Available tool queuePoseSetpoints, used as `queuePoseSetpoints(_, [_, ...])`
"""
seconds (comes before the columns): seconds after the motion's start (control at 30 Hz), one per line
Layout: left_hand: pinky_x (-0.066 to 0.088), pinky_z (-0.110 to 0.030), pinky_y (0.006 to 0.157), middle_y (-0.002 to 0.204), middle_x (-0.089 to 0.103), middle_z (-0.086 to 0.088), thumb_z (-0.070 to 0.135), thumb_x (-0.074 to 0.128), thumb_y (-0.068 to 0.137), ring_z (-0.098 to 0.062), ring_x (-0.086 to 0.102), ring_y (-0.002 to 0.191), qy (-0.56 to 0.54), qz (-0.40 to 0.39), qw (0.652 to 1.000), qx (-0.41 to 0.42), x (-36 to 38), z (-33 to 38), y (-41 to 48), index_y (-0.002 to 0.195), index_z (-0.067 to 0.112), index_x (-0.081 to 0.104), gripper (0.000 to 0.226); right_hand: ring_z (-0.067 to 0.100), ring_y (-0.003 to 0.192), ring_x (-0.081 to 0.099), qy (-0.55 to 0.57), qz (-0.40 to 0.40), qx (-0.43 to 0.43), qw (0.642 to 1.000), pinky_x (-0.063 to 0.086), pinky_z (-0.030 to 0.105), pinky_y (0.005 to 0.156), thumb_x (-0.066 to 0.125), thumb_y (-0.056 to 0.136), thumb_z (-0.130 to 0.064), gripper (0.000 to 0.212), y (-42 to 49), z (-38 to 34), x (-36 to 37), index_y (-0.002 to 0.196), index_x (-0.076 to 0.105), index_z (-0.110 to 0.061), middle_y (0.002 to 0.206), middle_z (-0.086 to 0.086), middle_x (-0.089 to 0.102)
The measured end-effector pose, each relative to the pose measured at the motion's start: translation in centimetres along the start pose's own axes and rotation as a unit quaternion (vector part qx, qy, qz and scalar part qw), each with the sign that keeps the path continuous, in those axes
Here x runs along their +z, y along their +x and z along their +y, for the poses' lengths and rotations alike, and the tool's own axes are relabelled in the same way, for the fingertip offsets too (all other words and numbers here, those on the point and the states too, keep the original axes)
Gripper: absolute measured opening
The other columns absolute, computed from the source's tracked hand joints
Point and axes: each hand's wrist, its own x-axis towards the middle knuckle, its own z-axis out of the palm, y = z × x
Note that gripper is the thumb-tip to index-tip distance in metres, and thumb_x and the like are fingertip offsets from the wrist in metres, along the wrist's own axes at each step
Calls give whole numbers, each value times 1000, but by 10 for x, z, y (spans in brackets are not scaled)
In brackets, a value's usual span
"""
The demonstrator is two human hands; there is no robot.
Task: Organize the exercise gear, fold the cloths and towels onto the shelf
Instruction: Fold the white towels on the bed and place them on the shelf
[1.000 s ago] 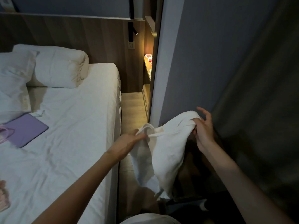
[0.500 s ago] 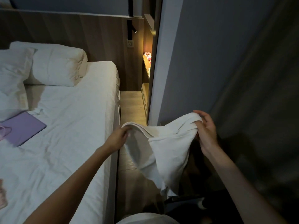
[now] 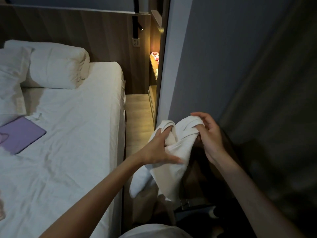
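A white towel (image 3: 173, 170) hangs bunched in the air over the narrow floor strip beside the bed. My left hand (image 3: 157, 148) grips its upper left part, fingers pushed into a fold. Close beside it, my right hand (image 3: 208, 136) pinches the top right of the towel between thumb and fingers. The lower end of the cloth dangles toward the floor. A lit wooden shelf (image 3: 154, 66) with small red and pink items shows in the gap behind the grey wall panel.
A bed (image 3: 72, 134) with white sheets fills the left, with pillows (image 3: 58, 66) at its head and a purple flat case (image 3: 20, 134) on it. A grey wall panel (image 3: 214, 57) and a dark curtain (image 3: 283, 117) stand to the right. Wooden floor (image 3: 139, 117) runs between.
My left hand has swung right, bringing its towel edge next to my right hand. The towel went from spread between the hands to gathered into a bunch.
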Motion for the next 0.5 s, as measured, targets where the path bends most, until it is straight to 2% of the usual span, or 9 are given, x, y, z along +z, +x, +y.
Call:
queuePoseSetpoints(0.1, [33,-28,105,150,30,-3,45,81,68,-18,35,132,51,39,998,15,-5,-9,0,150,22,21,104,18,102,65,17,25,2,1000,53,27,77,54,90,-2,31,-1,-2,1,98,67,-29,109,1,68])
queuePoseSetpoints(0.2, [41,-30,101,139,48,-3,41,82,69,-16,47,122,78,79,994,14,-23,-16,-1,143,21,40,87,19,97,66,23,56,2,998,55,27,71,55,87,2,33,-5,-2,1,91,68,-29,105,3,68])
queuePoseSetpoints(0.27, [44,-14,84,124,58,-2,37,83,68,-5,55,100,84,116,989,39,-36,-17,-4,133,21,54,73,20,90,66,27,100,10,995,54,23,60,53,85,4,34,-6,-2,1,80,67,-27,98,4,67])
queuePoseSetpoints(0.33, [38,-4,66,106,59,7,31,84,69,5,50,77,111,136,981,86,-44,-14,-6,125,22,61,61,20,88,64,40,151,40,987,52,22,53,51,84,5,33,-5,-4,2,72,63,-23,93,4,64])
queuePoseSetpoints(0.43, [39,-6,65,110,60,6,28,81,72,1,49,73,158,144,968,134,-47,-5,-6,125,24,62,57,24,96,62,52,202,101,973,52,24,54,48,87,2,30,0,-4,0,69,58,-19,92,3,62])
queuePoseSetpoints(0.5, [48,-21,71,117,63,1,27,81,73,-9,55,81,158,149,965,147,-45,3,-4,126,24,62,56,27,103,61,47,206,129,969,53,28,61,48,89,0,28,2,-3,-6,70,57,-18,98,6,61])
